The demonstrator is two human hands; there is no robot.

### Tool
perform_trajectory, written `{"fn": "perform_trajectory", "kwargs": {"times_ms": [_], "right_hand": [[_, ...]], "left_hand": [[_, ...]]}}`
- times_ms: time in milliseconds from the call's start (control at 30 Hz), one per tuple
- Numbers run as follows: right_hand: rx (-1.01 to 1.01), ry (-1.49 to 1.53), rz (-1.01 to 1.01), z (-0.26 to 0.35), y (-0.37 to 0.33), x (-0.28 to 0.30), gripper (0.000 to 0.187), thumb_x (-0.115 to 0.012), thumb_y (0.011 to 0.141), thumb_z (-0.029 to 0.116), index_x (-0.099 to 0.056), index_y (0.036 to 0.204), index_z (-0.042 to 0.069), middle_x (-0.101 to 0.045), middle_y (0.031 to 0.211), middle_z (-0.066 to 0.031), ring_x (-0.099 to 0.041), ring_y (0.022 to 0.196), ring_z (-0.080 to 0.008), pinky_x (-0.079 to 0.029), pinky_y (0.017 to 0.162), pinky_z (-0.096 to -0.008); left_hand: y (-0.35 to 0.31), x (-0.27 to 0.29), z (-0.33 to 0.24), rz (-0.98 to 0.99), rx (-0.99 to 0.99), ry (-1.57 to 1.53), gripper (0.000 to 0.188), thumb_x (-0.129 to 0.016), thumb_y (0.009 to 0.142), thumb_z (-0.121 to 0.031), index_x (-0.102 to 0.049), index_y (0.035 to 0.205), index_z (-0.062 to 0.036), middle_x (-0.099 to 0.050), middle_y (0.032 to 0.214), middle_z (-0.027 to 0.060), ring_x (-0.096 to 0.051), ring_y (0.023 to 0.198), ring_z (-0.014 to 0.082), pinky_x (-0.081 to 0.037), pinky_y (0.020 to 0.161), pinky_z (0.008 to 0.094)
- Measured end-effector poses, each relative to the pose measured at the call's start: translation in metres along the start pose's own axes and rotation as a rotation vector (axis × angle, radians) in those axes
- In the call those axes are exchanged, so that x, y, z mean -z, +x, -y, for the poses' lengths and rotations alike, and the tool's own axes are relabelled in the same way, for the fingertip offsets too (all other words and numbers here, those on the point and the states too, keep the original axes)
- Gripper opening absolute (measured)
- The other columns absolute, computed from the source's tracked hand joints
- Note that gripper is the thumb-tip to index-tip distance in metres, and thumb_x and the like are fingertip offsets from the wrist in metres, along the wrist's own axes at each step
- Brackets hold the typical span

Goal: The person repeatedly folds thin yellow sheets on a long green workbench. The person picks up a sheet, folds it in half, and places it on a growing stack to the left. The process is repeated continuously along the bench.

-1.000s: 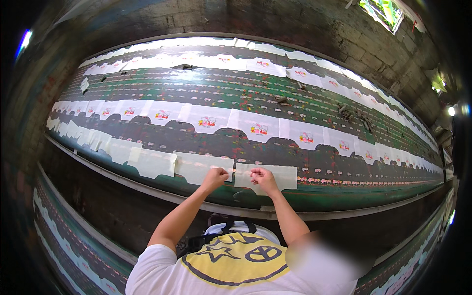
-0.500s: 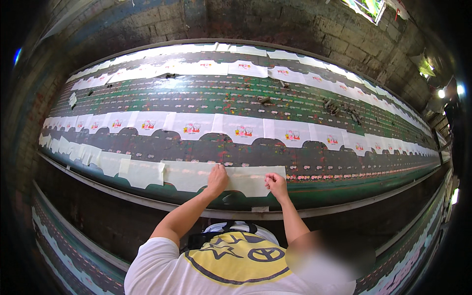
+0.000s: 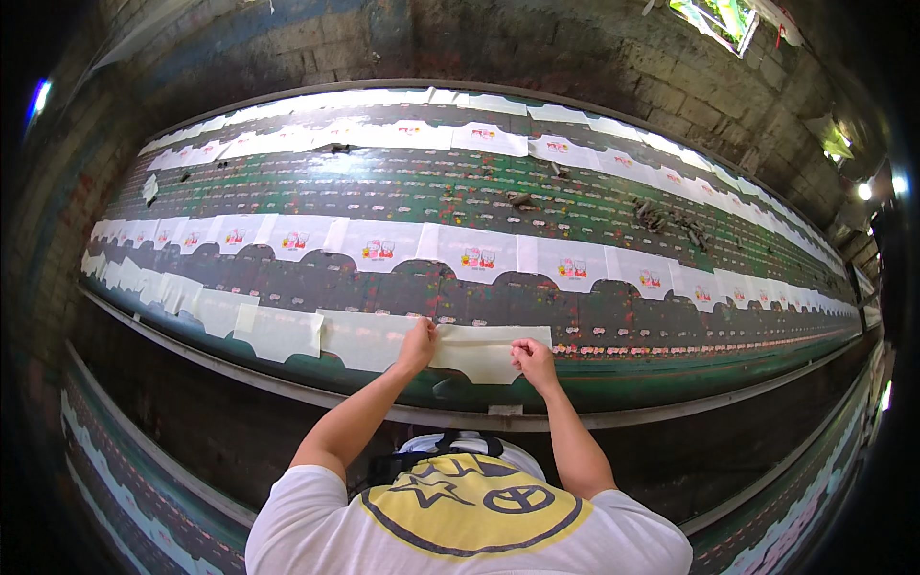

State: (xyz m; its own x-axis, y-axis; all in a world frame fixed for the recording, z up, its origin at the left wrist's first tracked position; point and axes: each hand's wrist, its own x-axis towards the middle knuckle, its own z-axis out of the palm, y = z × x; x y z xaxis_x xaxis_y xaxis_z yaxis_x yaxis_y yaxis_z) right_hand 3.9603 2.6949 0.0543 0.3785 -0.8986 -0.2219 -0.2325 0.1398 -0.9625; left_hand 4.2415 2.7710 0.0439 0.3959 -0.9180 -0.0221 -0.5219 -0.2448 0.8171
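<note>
A pale cream fabric piece (image 3: 487, 358) with a notched lower edge lies along the near edge of the long table. At its upper left, my left hand (image 3: 418, 345) is closed, fingertips pinching the fabric. My right hand (image 3: 533, 363) is closed too, its curled fingers gripping the same piece farther right. A crease runs through the cloth between the two hands. Just left of it lies another pale piece (image 3: 359, 337) of the same shape, in a row of overlapping pieces that continues leftward. The exact fingertip contact is partly hidden by my knuckles.
Behind the near row runs a row of white pieces (image 3: 484, 251) with red and pink cartoon prints. Dark scraps (image 3: 656, 216) lie on the green-and-black table surface (image 3: 383, 199). A metal rail (image 3: 565, 420) edges the table in front of me. A block wall (image 3: 613, 62) stands behind.
Both hands have shifted slightly left. The fabric between them now shows a clearer crease. The view has tilted a little.
</note>
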Motion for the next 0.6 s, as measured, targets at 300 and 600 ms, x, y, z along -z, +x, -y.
{"fn": "perform_trajectory", "kwargs": {"times_ms": [300, 600], "right_hand": [[0.035, -0.07, 0.09, 0.008, 0.006, -0.029, 0.021, -0.06, 0.088, 0.012, -0.067, 0.102, -0.001, -0.067, 0.079, -0.0056, -0.065, 0.067, -0.0116, -0.052, 0.058, -0.0262], [0.056, -0.128, 0.208, 0.018, 0.022, -0.109, 0.02, -0.06, 0.088, 0.012, -0.067, 0.102, 0.0, -0.068, 0.08, -0.006, -0.065, 0.066, -0.0125, -0.053, 0.061, -0.0287]], "left_hand": [[-0.016, 0.033, -0.001, -0.031, 0.024, 0.097, 0.027, -0.066, 0.086, -0.011, -0.054, 0.106, 0.0024, -0.066, 0.089, 0.0233, -0.063, 0.089, 0.0407, -0.048, 0.077, 0.0481], [-0.061, 0.107, 0.03, 0.019, 0.008, 0.077, 0.024, -0.066, 0.085, -0.014, -0.06, 0.101, 0.0033, -0.067, 0.086, 0.0196, -0.066, 0.083, 0.0356, -0.051, 0.074, 0.0422]]}}
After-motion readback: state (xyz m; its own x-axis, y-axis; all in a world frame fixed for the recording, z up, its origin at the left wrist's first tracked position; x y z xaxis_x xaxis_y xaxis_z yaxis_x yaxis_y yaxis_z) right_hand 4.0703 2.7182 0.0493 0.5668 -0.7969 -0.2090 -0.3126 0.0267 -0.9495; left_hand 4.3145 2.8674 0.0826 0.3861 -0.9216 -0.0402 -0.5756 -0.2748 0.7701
